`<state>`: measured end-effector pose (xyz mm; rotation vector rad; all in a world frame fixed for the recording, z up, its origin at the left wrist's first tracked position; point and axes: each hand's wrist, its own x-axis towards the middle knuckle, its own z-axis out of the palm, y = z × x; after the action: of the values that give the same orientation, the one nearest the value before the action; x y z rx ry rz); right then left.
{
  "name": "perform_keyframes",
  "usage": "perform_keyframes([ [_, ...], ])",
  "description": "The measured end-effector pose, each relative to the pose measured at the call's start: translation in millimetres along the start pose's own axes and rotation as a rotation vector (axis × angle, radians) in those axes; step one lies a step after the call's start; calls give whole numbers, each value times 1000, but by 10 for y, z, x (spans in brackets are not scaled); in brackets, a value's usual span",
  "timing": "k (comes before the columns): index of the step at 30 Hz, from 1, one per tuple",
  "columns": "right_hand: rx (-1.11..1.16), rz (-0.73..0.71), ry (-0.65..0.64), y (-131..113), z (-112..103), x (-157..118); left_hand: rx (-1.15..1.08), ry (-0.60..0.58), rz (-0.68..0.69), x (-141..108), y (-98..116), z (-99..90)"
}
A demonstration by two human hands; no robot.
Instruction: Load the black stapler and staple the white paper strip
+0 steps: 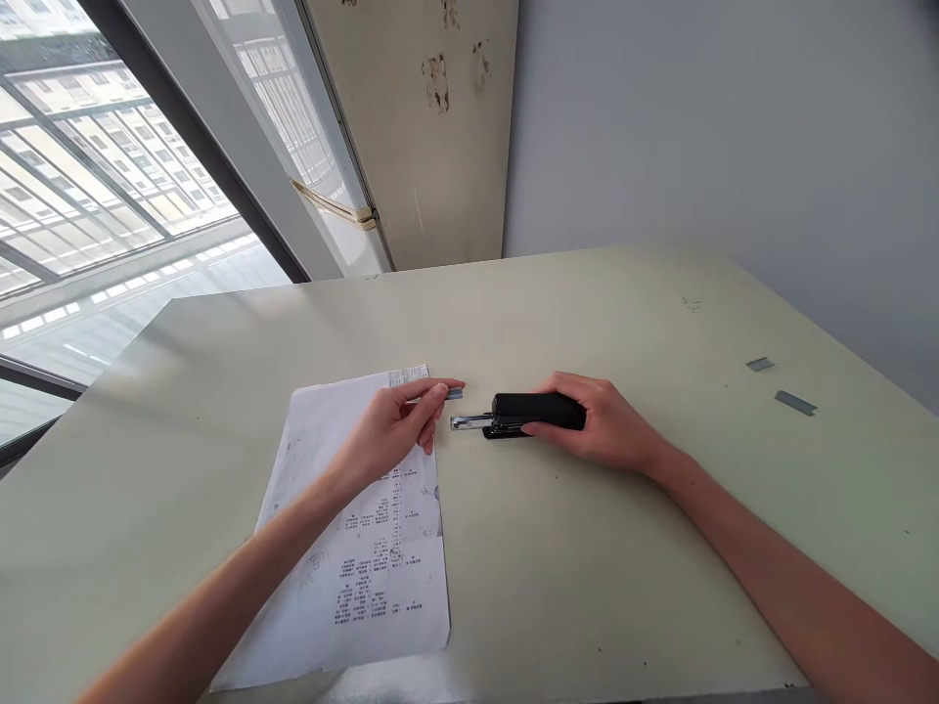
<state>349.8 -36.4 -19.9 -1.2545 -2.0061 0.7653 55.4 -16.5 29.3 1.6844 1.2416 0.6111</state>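
Between the thumb and fingers of my left hand (400,420) is a short strip of staples (455,393), its end sticking out to the right. My right hand (594,420) is closed round the back of a black stapler (532,411) lying on the table. From the stapler's left end a metal staple tray (470,422) juts out, just below and right of the strip. Beneath my left hand and forearm lies a printed sheet of paper (381,548), partly covered by them.
Two grey staple strips (796,403) lie at the right side of the pale table (558,567). Behind the table stand a grey wall (719,127) and a cream cabinet-like panel (432,147) with a handle. A window (110,147) is at the left.
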Motion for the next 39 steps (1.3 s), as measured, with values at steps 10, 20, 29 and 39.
perform_keyframes([
  [10,-11,-7,-1,-36,-8,6,352,76,288,-29,-81,-39],
  [20,-2,-3,1,-56,-10,4,539,63,531,-74,-157,-18],
  [29,5,3,-5,-26,-9,5,513,109,500,-59,-112,8],
  [39,-3,0,-5,-24,-8,2,596,93,496,-66,-160,58],
])
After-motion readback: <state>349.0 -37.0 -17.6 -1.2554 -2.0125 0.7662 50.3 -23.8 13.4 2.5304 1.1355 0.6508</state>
